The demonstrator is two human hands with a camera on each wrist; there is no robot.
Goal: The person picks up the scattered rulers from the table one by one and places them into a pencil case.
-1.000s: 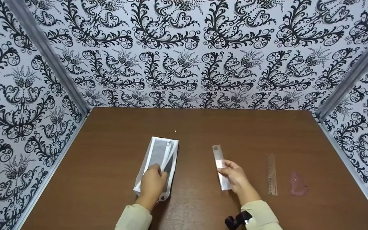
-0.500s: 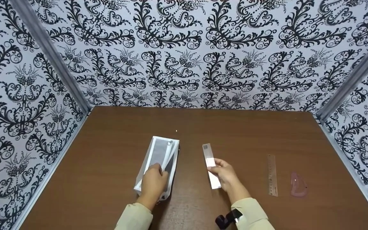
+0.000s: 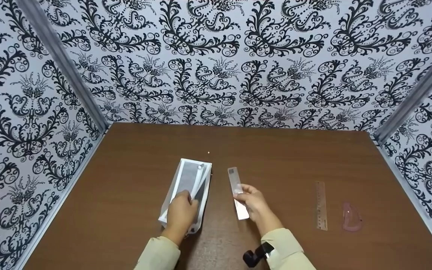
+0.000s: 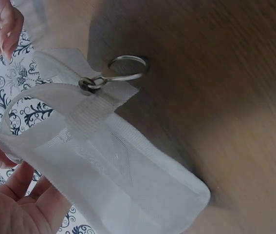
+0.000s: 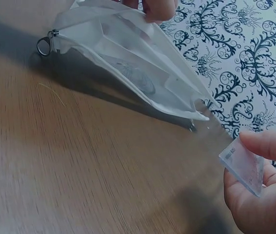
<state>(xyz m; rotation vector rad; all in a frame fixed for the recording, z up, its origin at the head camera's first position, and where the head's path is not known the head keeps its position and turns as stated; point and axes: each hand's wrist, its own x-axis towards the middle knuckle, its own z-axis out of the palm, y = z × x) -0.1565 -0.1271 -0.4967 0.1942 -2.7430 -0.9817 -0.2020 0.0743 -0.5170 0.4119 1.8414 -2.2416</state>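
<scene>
My left hand [image 3: 181, 212] grips the upper edge of a white mesh zip pencil case [image 3: 191, 176], left of centre on the table. Its zip gapes in the right wrist view, where a clear curved piece with fine markings [image 5: 130, 75] shows inside. A metal ring [image 4: 128, 67] hangs from the zip end in the left wrist view. To the right of the case, my right hand [image 3: 255, 202] pinches a clear ruler [image 3: 234, 183] between thumb and fingers. The ruler is tilted, its far end pointing away, apart from the case.
Farther right on the brown table [image 3: 276, 157] lie a second clear ruler [image 3: 321, 206] and a pink, see-through protractor [image 3: 352, 221]. Patterned walls [image 3: 216, 75] enclose the back and both sides. A black device [image 3: 257, 255] sits on my right wrist.
My right hand has carried the ruler leftward, closer to the pencil case. My left hand keeps its grip on the case, which stays in place.
</scene>
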